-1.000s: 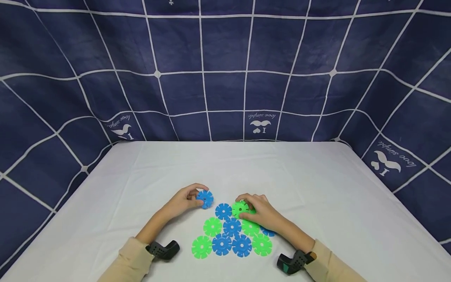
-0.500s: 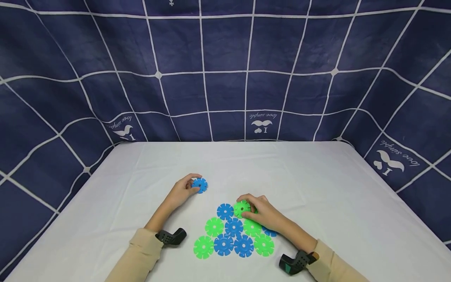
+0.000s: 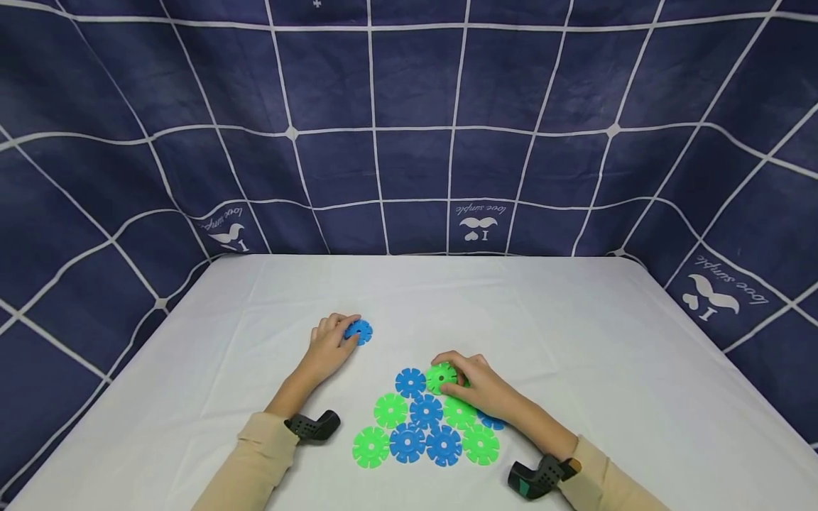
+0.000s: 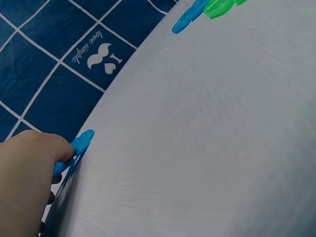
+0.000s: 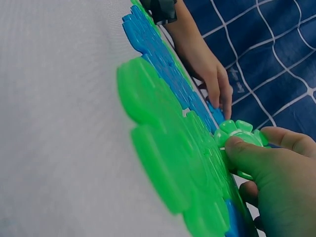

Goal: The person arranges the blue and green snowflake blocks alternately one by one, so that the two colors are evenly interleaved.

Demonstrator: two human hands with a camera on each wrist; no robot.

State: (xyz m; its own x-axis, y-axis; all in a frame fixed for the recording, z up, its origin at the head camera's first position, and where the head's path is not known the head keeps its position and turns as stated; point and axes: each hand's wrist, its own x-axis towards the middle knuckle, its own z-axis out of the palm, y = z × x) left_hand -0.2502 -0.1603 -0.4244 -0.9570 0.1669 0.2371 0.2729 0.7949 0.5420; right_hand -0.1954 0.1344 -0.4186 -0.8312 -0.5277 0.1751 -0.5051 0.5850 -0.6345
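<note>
My left hand (image 3: 328,348) pinches a blue notched plastic disc (image 3: 360,331) between thumb and fingers, out beyond the group of discs. In the left wrist view that blue disc (image 4: 81,143) is tilted, close to the white cloth. My right hand (image 3: 482,385) pinches a green notched disc (image 3: 439,378) at the top of the group. The right wrist view shows this green disc (image 5: 242,133) tipped up between thumb and index finger. Beside it lies a blue disc (image 3: 410,383). Part of the group is hidden under my right hand.
Several discs lie close together in rows, among them a green disc (image 3: 371,447), a blue disc (image 3: 444,446) and another green disc (image 3: 481,444). They sit on a white-covered table (image 3: 268,298). A navy checked curtain (image 3: 409,163) surrounds the table's back and sides.
My left hand has carried its blue disc away from the group, toward the far left, and lowered its fingers over it. My right hand stays at the green disc. The view has shifted slightly.
</note>
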